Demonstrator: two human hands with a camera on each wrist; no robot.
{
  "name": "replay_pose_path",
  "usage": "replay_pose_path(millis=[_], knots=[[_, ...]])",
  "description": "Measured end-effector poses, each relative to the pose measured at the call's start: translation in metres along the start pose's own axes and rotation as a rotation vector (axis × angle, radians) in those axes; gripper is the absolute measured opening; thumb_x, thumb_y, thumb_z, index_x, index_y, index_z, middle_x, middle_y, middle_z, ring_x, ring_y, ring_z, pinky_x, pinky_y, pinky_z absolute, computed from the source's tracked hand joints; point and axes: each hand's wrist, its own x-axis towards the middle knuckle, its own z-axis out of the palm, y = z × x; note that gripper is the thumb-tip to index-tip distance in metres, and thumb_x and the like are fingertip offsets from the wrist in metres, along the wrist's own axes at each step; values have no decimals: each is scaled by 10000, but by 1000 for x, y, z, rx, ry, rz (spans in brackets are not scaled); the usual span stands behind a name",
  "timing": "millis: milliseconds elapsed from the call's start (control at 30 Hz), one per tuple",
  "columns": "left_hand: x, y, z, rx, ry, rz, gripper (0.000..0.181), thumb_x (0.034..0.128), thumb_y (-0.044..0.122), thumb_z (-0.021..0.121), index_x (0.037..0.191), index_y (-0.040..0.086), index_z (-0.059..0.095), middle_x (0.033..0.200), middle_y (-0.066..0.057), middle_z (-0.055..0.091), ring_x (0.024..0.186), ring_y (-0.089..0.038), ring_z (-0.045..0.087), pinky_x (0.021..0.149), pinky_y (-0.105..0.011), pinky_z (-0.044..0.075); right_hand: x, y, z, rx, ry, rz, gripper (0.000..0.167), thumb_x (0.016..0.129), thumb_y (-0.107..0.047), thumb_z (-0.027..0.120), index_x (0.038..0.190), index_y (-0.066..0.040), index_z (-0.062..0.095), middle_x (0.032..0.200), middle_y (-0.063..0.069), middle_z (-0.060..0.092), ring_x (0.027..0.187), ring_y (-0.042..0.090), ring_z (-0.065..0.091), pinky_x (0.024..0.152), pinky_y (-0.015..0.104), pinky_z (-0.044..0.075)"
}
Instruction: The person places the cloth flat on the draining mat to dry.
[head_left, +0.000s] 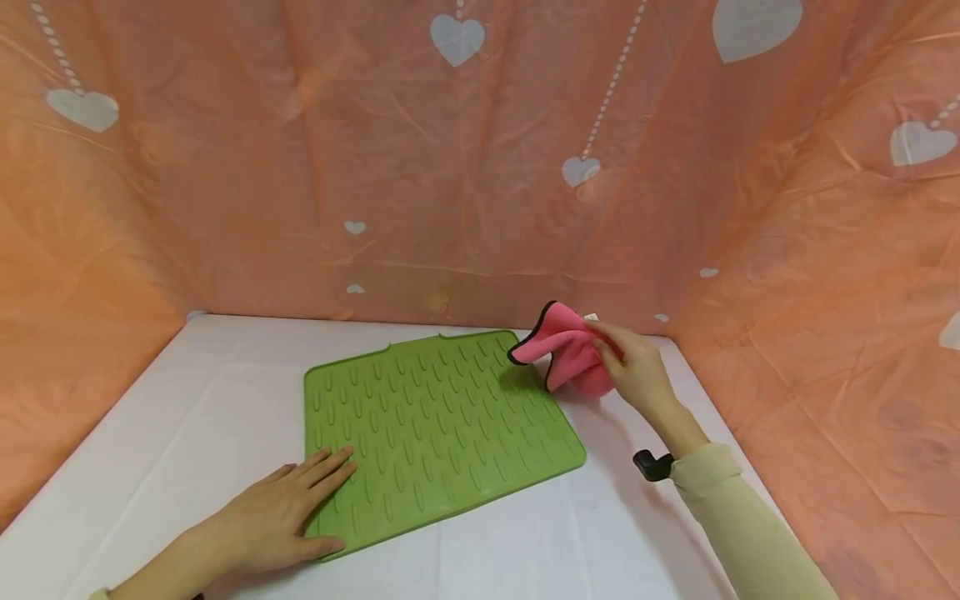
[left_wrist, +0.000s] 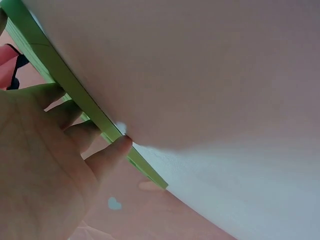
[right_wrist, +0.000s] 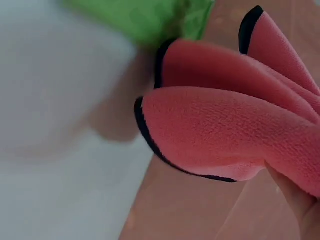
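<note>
A green mat (head_left: 427, 433) with raised ridges lies at an angle on the white table. My left hand (head_left: 281, 517) rests on its near left corner, fingers extended over the surface and the thumb along the near edge. In the left wrist view the fingertips (left_wrist: 117, 147) touch the mat's rim (left_wrist: 85, 100). My right hand (head_left: 637, 371) pinches a pink cloth (head_left: 573, 346) with black edging, held up over the mat's far right side. In the right wrist view the cloth (right_wrist: 215, 125) hangs in folds and hides most of the hand.
White cloth covers the table (head_left: 180, 433). Orange curtains (head_left: 480, 167) with white hearts stand behind it and along both sides. A black strap piece (head_left: 652, 465) sticks out at my right wrist beside the sleeve (head_left: 742, 517).
</note>
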Motion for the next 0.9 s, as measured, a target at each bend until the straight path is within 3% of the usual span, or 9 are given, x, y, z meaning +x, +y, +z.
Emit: replay_pose_path(millis=[267,533,700,900], knots=[[0,-1,0,17,6,0,965,888,779,591,1546,81,486,1611,-105,446,1427,-409,466,1028,-628,466,21,-42,37,171,10,-87,327,915,50,744,1230,-37,751,1193,128,755,1112,300,719,931,460,556],[2,-1,-3,-24,-57,-16,968,898,773,579,1576,97,445,1638,-106,403,1459,-418,418,1041,-647,446,24,-85,80,314,-60,-101,309,930,10,748,1234,-42,747,1206,115,754,1127,280,717,944,433,571],[1,-1,-3,-25,-63,-13,961,896,757,599,1572,91,450,1637,-110,403,1456,-423,420,1037,-651,450,17,-105,103,351,-183,-84,295,962,-40,729,1255,-70,748,1230,87,751,1168,255,701,981,423,557],[0,-1,-2,-21,-56,-13,960,896,765,591,1568,94,457,1636,-106,407,1454,-423,425,1038,-644,452,5,-119,120,307,-427,-39,307,1001,-110,698,1307,-114,727,1280,70,731,1185,240,691,999,420,551]])
